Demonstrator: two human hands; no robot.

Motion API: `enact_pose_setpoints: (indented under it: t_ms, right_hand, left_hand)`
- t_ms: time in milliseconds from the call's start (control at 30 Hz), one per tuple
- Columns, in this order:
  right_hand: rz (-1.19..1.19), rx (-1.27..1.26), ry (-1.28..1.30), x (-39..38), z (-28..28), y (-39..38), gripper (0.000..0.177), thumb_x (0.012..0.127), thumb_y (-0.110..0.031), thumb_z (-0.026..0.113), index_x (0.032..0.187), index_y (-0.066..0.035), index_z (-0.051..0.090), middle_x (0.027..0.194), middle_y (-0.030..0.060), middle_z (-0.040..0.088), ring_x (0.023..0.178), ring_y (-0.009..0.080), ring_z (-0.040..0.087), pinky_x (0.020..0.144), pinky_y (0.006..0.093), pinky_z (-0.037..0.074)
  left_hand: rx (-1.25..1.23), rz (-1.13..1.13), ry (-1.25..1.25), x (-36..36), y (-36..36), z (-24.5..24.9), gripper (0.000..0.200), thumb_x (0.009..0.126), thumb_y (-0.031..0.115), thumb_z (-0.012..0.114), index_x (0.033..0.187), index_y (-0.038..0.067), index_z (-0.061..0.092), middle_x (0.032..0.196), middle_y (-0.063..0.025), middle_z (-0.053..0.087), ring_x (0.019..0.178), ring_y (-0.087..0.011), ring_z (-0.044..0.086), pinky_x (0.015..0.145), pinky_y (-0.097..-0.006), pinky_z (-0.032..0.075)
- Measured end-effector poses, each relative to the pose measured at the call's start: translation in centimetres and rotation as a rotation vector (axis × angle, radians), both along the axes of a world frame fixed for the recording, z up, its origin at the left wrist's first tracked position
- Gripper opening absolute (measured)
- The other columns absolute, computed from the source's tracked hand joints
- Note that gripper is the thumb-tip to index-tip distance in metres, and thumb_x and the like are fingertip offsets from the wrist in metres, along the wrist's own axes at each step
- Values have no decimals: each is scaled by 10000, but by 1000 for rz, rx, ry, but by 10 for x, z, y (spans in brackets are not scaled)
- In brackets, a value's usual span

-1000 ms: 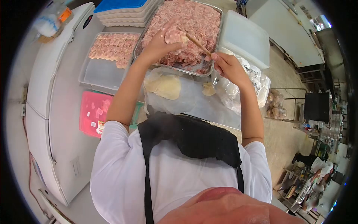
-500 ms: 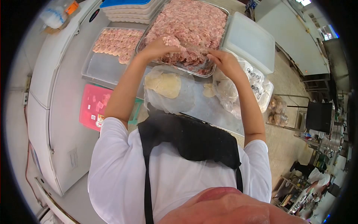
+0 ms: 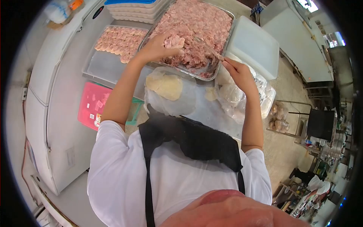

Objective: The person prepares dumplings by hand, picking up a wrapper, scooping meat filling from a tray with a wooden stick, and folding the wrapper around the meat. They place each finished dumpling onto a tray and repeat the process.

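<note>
My left hand [image 3: 157, 48] is cupped around a dumpling [image 3: 174, 42] with pink filling on top, over the near left corner of a metal tray [image 3: 207, 79] heaped with minced meat [image 3: 193, 22]. In my right hand [image 3: 240, 73] is the end of a thin, meat-smeared spatula [image 3: 216, 55]; its blade reaches into the mince. Pale round wrappers [image 3: 165, 86] lie on a plastic sheet in front of the tray. One loose wrapper [image 3: 211, 94] sits to their right. At the left, rows of filled dumplings [image 3: 120, 41] cover part of a plastic tray [image 3: 107, 66].
Stacked trays with a blue lid [image 3: 132, 2] stand at the back left. A translucent container [image 3: 254, 45] and plastic bags of wrappers [image 3: 232, 96] are on the right. A pink lid [image 3: 89, 104] lies low at the left, beside a white freezer [image 3: 64, 113].
My right hand has moved right and slightly down, drawing the spatula away from the left hand. My left hand has tilted, showing more of the dumpling. The whole view has shifted slightly.
</note>
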State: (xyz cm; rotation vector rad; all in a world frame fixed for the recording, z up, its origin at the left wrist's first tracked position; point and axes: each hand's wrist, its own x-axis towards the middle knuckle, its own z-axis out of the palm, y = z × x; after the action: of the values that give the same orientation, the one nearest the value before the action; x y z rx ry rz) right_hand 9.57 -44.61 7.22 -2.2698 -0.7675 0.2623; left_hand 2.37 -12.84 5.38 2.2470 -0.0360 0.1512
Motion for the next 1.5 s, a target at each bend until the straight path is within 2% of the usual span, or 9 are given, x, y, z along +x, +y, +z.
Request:
enact_pose_setpoints:
  t_ms: [133,433,567,700,833,867,1200,1367,1500]
  right_hand:
    - [170,117,39,-21,-1,23,391,933,-289,582,1178,15,601,1090,143,672,989,190,622,890,289,452]
    - [131,1,-437,-26,-7,38,295,919,-288,546,1157,-124,607,960,149,660,858,356,623,706,432,503]
    - [63,-195,-310,-4,-62,42,312,934,-338,504,1131,-127,625,951,171,654,860,336,632,720,446,495]
    - [-81,-452,-89,-20,-11,27,328,931,-302,551,1161,-85,640,1030,175,668,943,304,645,828,360,488]
    - [-29,113,143,-48,13,43,402,928,-294,592,1190,10,594,1056,129,684,972,160,612,864,292,456]
    - [17,95,101,-57,15,63,388,927,-295,588,1173,4,608,1060,152,676,970,191,623,862,302,462]
    - [136,0,-572,-117,51,196,267,877,-289,611,1057,-103,676,876,116,665,782,325,637,649,413,504]
    - [94,-252,-430,-129,81,234,271,895,-276,592,1077,-88,663,907,138,668,788,329,638,658,415,506]
    - [173,-16,-307,-147,74,264,314,920,-280,562,1130,-56,628,1010,183,654,889,349,631,760,398,502]
  left_hand:
    - [78,-79,-3,-3,-11,20,746,698,412,765,1283,17,522,1281,-193,535,1182,-294,515,1000,-356,397]
    - [83,11,80,13,2,-24,799,685,522,721,1261,1,535,1224,-220,558,1140,-328,537,977,-366,414]
    - [285,-82,318,17,3,-12,750,701,489,737,1285,63,534,1153,-199,600,1067,-305,575,911,-367,451]
    - [-78,-37,40,-5,25,-25,650,703,384,761,1265,128,560,1076,-163,629,993,-276,612,853,-372,480]
    - [8,-194,-174,-24,45,11,660,713,346,761,1302,158,530,1152,-207,605,907,-235,654,793,-336,508]
    - [103,-219,-375,-26,55,6,664,716,345,760,1311,166,524,1172,-221,597,878,-222,664,774,-323,515]
    - [76,-171,15,-71,161,32,748,687,446,773,1235,-8,544,1189,-214,581,1065,-295,583,928,-364,438]
    - [12,-238,-133,-97,205,28,750,680,462,775,1213,-19,559,1191,-240,573,1056,-321,577,936,-368,421]
    - [-40,-86,-36,-110,232,23,689,675,444,786,1175,11,594,1133,-216,603,1067,-309,569,926,-359,427]
